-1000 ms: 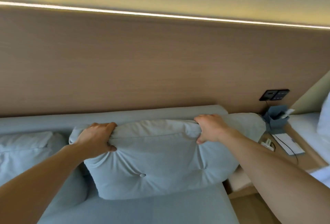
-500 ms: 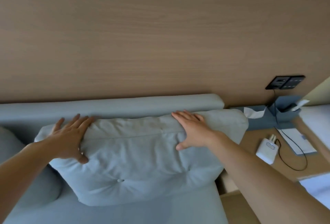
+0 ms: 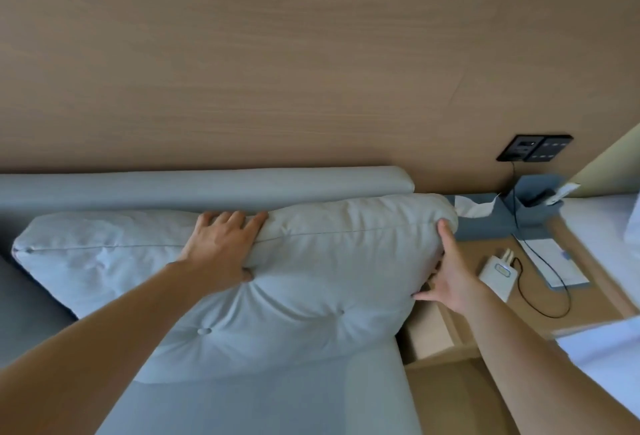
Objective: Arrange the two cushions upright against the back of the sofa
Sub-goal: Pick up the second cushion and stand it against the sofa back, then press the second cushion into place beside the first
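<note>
A person is pressing a pale cushion (image 3: 277, 282) against the sofa back (image 3: 207, 188). The left hand (image 3: 221, 247) is lying flat and unclenched on its top; the right hand (image 3: 450, 275), open, is bracing its end at the sofa's right edge. Pushed further, the cushion risks toppling off that edge.

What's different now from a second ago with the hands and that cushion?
Both hands let go of their grip on the cushion. The left hand slid inward along the top edge and now lies flat there; the right hand moved off the top to press open against the cushion's right side. The cushion still leans on the sofa back; the charger on the side table looks undisturbed.
</note>
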A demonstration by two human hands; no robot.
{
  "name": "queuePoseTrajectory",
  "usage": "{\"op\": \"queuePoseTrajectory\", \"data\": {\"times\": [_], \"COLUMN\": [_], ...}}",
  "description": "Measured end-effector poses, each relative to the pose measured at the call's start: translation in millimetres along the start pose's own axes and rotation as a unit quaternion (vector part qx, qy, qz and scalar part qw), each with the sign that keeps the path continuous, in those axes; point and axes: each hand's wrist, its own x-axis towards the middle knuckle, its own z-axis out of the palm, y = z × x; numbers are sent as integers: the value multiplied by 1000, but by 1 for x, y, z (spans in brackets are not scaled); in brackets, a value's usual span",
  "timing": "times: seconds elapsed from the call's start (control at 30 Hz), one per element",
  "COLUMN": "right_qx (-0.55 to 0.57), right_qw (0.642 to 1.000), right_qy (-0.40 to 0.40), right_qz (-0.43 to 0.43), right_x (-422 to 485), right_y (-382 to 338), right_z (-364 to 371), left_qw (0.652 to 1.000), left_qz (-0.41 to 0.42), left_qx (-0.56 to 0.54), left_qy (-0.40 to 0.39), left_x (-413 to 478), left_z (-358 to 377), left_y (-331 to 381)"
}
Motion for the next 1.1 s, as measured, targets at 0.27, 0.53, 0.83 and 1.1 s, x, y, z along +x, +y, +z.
{"op": "queuePoseTrajectory", "data": {"times": [0.27,0.53,0.83,1.1], "right_qx": [-2,8,-312,-445], "right_qw": [1000,1000,783,616], "right_qy": [-20,3,284,-65], "right_qz": [6,-26,-456,-647], "right_x": [6,1,-76,-191], "right_y": [11,17,6,49], "right_z": [26,61,143,426], "left_qw": [998,1000,994,842], "left_qz": [12,-15,-57,-420], "left_qx": [43,22,-82,-248], "left_qy": [52,14,39,230], "left_x": [-15,-24,-86,-311], "left_z": [1,19,-22,-34], "left_y": [-39,-63,-106,-379]}}
